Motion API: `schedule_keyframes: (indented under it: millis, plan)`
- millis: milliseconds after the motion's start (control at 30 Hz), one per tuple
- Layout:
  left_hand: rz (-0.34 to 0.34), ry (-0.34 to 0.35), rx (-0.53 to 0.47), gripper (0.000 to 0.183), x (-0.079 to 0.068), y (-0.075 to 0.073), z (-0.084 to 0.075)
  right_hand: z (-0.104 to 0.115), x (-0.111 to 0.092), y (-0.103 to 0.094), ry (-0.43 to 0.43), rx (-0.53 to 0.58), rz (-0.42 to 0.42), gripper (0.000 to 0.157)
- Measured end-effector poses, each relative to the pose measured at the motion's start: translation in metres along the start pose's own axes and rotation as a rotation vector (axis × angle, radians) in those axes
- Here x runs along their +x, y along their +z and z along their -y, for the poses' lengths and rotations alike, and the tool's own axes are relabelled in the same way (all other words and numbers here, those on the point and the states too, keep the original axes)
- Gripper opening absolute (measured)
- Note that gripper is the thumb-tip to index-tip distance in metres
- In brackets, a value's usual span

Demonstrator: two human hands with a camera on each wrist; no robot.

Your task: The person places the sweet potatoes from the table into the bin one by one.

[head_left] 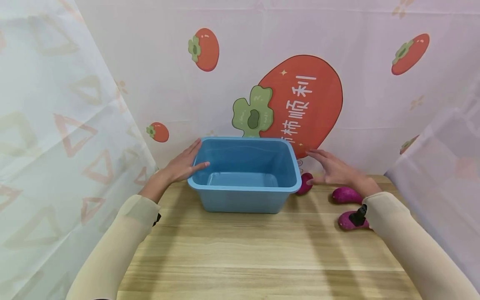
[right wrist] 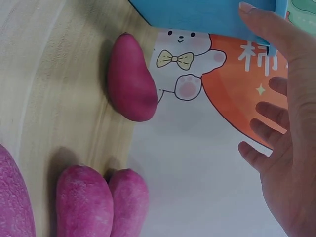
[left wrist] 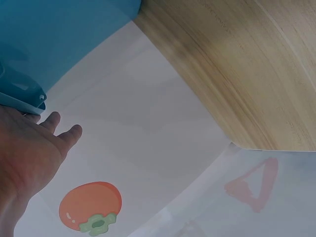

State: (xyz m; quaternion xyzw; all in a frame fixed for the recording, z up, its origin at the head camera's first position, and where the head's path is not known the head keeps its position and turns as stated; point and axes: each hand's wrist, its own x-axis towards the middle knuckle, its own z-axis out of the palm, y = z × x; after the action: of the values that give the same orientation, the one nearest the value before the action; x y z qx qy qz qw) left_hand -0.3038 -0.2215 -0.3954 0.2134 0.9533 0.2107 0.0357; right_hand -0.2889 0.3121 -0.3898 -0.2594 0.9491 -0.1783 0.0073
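A light blue plastic basin (head_left: pixel 243 200) sits upright on the table near the back wall, nothing in it. At its left rim is my left hand (head_left: pixel 183 164), thumb pointing inward over the edge; in the left wrist view its loosely spread fingers (left wrist: pixel 69 136) are by the rim. My right hand (head_left: pixel 333 168) hovers to the right of the basin, fingers apart and holding nothing. Below it, a purple sweet potato (head_left: pixel 305 183) lies beside the basin, partly hidden in the head view but whole in the right wrist view (right wrist: pixel 131 81).
More purple sweet potatoes (head_left: pixel 346 195) lie on the wooden table (head_left: pixel 240 258) at the right, partly behind my right wrist. A white cloth (head_left: pixel 168 54) printed with persimmons hangs close behind the basin, with further cloth at both sides.
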Motion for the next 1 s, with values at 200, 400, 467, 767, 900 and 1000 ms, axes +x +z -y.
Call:
schedule_keyframes:
  millis: [200, 400, 467, 767, 900, 1000]
  plan:
    - [-0.003, -0.004, -0.004, 0.095, 0.000, 0.001, 0.000, -0.005, -0.002, 0.008, -0.001, 0.017, -0.013, 0.108]
    - [-0.007, -0.005, -0.009, 0.095, -0.001, 0.000, -0.001, -0.007, -0.001, 0.014, 0.000, 0.035, -0.012, 0.108]
    - [-0.006, -0.003, -0.007, 0.095, -0.001, 0.001, -0.001, -0.008, -0.001, 0.016, 0.001, 0.032, -0.006, 0.108]
    - [-0.002, -0.004, -0.009, 0.095, -0.001, 0.000, -0.001, -0.011, -0.001, 0.023, 0.026, 0.045, 0.019, 0.111]
    - [-0.005, -0.001, -0.007, 0.095, 0.000, 0.000, 0.000, -0.013, 0.000, 0.026, 0.033, 0.033, 0.036, 0.111]
    - [-0.007, -0.002, -0.006, 0.095, 0.000, 0.001, 0.001, -0.013, 0.000, 0.030, 0.032, 0.034, 0.042, 0.110]
